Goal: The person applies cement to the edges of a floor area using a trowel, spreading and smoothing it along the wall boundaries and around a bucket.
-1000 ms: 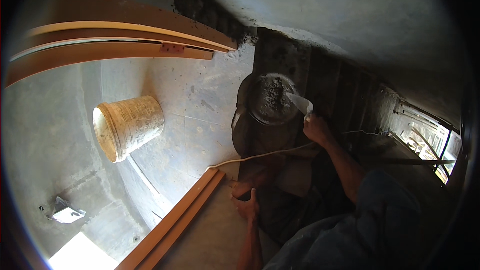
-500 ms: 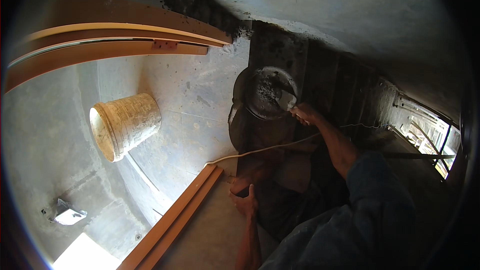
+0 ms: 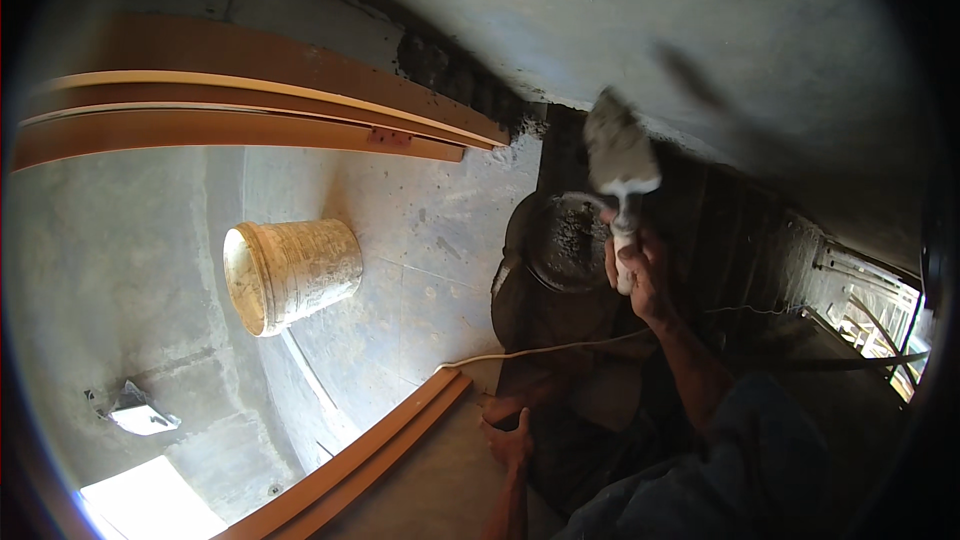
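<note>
A pointing trowel (image 3: 622, 155) with a pale handle is raised in my right hand (image 3: 645, 275), fingers wrapped round the grip. Its grey, smeared blade points up toward the wall, slightly blurred. Just left of that hand and beneath the trowel lies a round dark pan (image 3: 540, 260) holding lumpy grey mortar (image 3: 582, 230). My left hand (image 3: 510, 440) is low in the view, beside the end of the orange door frame. Its thumb stands apart from the fingers, and I see nothing held in it.
An off-white, stained bucket (image 3: 305, 265) lies to the left. Orange frame pieces (image 3: 300, 130) run along the upper left, another (image 3: 370, 450) along the bottom. A pale cord (image 3: 540, 348) crosses below the pan. The grey wall (image 3: 760, 30) rises at the top right.
My right hand has lifted the trowel out of the pan and up toward the wall. The blade now points upward. The whole view has shifted slightly; my left hand stays by the frame end.
</note>
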Tool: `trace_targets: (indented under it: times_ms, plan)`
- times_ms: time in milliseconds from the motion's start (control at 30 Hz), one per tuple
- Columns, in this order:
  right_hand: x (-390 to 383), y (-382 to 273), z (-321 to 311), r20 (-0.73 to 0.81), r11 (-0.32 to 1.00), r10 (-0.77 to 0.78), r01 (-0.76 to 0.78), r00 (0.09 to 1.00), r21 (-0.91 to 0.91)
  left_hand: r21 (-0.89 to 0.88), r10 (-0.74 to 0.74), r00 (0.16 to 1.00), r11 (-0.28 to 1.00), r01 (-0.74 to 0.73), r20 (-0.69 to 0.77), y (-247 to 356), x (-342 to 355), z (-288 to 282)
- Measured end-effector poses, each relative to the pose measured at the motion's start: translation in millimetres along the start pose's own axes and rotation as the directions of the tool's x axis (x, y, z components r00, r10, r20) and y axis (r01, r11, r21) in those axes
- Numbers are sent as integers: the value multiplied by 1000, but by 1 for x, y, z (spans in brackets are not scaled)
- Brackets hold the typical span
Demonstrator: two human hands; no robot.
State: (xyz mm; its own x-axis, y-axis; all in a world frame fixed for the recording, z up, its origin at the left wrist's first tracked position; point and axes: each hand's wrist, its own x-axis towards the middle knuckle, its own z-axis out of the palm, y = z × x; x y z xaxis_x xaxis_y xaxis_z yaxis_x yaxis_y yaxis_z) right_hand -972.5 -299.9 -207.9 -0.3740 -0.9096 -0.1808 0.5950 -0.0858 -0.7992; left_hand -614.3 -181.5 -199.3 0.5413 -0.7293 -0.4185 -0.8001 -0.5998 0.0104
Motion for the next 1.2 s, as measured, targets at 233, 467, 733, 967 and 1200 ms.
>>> trace_targets:
  times_ms: [233,467,733,967,1200]
  plan:
    - [91,-25,90,-519,695,-685,674,512,-252,10,-28,999,1000,27,17,-1,-2,-8]
    - [72,137,83,-146,706,-354,161,924,-689,59,-4,1000,998,3,14,-23,7,5]
    - [-135,184,-63,-204,672,63,-193,977,-715,41,-73,997,996,73,9,-28,8,5]
    - [-74,112,-110,-355,123,240,-391,903,-912,20,-7,1000,1000,7,16,-12,7,6]
    - [-5,143,-88,-372,-161,355,-336,857,-928,18,-39,999,999,39,1,-9,5,2]
